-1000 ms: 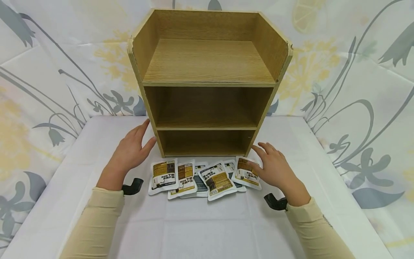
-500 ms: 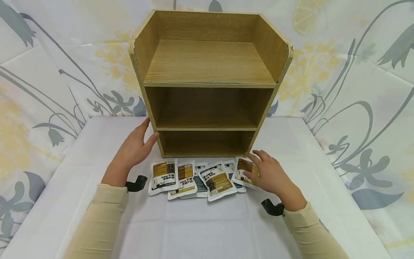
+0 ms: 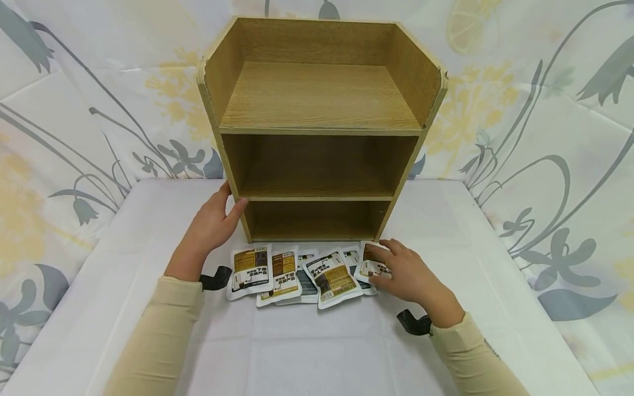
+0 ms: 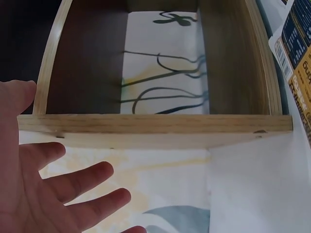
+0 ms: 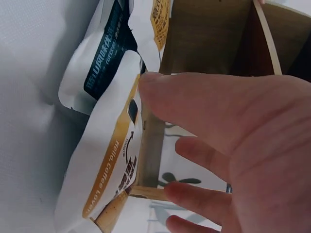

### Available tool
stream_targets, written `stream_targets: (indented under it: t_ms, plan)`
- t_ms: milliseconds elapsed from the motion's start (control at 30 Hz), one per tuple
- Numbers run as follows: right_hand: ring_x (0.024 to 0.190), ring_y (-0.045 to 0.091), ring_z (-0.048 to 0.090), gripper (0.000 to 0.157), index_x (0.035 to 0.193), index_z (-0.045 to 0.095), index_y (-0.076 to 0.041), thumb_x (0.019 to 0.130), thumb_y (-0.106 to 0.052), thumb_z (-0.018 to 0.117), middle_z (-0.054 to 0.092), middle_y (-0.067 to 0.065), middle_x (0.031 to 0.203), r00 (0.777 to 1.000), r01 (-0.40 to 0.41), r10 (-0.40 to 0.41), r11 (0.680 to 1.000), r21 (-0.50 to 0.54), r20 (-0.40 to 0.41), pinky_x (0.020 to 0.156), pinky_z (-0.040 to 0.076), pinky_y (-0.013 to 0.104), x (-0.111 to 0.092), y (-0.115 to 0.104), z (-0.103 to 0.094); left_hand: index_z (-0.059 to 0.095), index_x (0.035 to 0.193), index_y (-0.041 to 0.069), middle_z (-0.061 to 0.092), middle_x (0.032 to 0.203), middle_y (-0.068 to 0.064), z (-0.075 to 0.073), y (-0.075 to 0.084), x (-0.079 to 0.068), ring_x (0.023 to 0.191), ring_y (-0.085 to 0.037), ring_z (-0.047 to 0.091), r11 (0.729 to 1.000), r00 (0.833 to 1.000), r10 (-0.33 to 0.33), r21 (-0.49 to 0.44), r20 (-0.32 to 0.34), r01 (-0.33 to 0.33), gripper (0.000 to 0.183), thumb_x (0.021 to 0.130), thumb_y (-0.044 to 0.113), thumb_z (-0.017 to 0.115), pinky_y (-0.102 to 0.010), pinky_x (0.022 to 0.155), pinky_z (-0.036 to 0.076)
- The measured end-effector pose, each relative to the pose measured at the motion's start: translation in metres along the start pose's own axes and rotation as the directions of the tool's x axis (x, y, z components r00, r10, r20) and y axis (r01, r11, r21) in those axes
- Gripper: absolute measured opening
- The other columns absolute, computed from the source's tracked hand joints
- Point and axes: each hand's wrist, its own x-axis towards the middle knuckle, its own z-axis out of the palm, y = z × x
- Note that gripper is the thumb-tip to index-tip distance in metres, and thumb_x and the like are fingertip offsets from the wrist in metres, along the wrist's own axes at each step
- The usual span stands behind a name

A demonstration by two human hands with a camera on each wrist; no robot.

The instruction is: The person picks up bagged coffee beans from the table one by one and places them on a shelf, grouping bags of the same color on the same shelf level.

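My left hand is at the left side of a wooden shelf unit. Its thumb lies by the front edge, and its fingers are spread along the outer side panel; contact is unclear. My right hand is over the rightmost white-and-brown coffee pouch, partly hiding it. In the right wrist view its thumb is close to that pouch, lettered "Hello, Coffee Lover", and the fingers are extended, not wrapped round it.
Several other pouches lie overlapping before the unit: a brown one at left, another beside it, a dark one and a tilted one. White cloth covers the table; flowered cloth hangs behind.
My left hand has moved right, up to the unit's side, its thumb now at the front edge. My right hand has shifted left and lower over the rightmost pouch. The pouches look unmoved.
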Motion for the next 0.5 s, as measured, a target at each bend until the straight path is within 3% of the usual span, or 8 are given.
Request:
stream_targets:
  t_ms: [267,500]
  plan:
    - [0.133,0.047,0.041,0.065,0.14,0.051,-0.013,0.081,-0.027,0.075,0.048,0.02,0.142,0.999,0.048,-0.047,0.999,-0.023,0.021,0.1,0.04,0.063,-0.001,0.0,0.005,0.011,0.157,0.011,0.028,0.157,-0.02,0.002,0.005,0.004,0.142,-0.042,0.032,0.998,0.999,-0.034,-0.057,0.001,0.034,0.078,0.099,0.059,0.03,-0.06,0.112,0.03]
    - [0.135,0.044,0.041,0.071,0.142,0.049,-0.014,0.076,-0.015,0.074,0.043,0.015,0.149,0.997,0.06,-0.059,0.998,-0.021,0.051,0.1,0.041,0.062,0.0,-0.001,0.011,0.017,0.154,0.008,0.038,0.15,-0.024,0.004,0.006,0.009,0.137,-0.042,0.04,0.991,0.999,-0.05,-0.121,-0.006,0.049,0.074,0.1,0.057,0.028,-0.059,0.109,0.035]
